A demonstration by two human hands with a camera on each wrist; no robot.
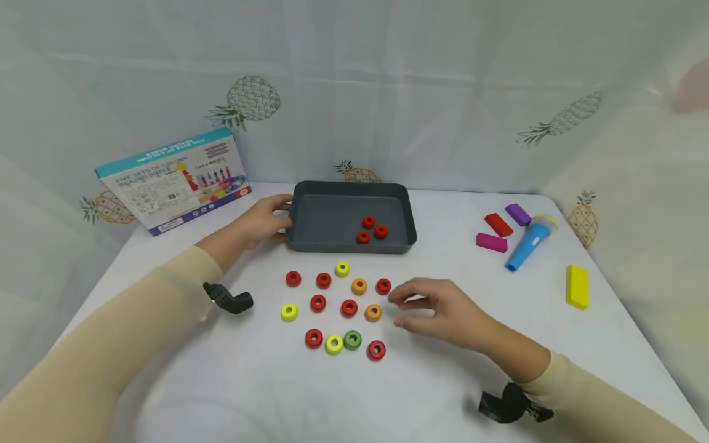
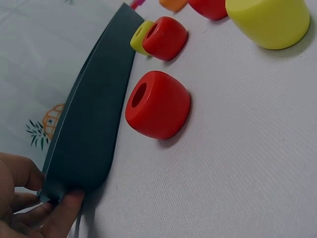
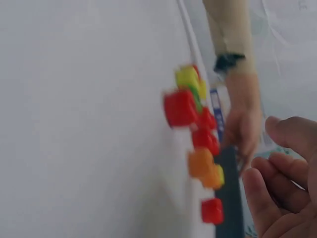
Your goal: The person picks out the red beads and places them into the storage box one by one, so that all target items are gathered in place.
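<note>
A dark grey tray [image 1: 343, 248] stands at the back middle of the white table, with three red beads [image 1: 371, 229] inside. My left hand [image 1: 279, 215] grips its front left corner; in the left wrist view the thumb and fingers [image 2: 64, 208] pinch the tray wall [image 2: 94, 124]. Several loose ring beads lie in front of the tray: red, yellow, orange and one green [image 1: 352, 339]. My right hand [image 1: 396, 309] hovers just right of them, fingers relaxed and empty, nearest a red bead [image 1: 383, 286] and an orange bead [image 1: 373, 312]. The right wrist view is blurred.
A printed toy box [image 1: 174, 181] leans at the back left. At the right lie a blue cone-shaped toy [image 1: 528, 243], red [image 1: 498, 224], purple [image 1: 517, 214] and magenta [image 1: 492, 242] blocks, and a yellow block [image 1: 577, 287]. A pineapple-print curtain surrounds the table.
</note>
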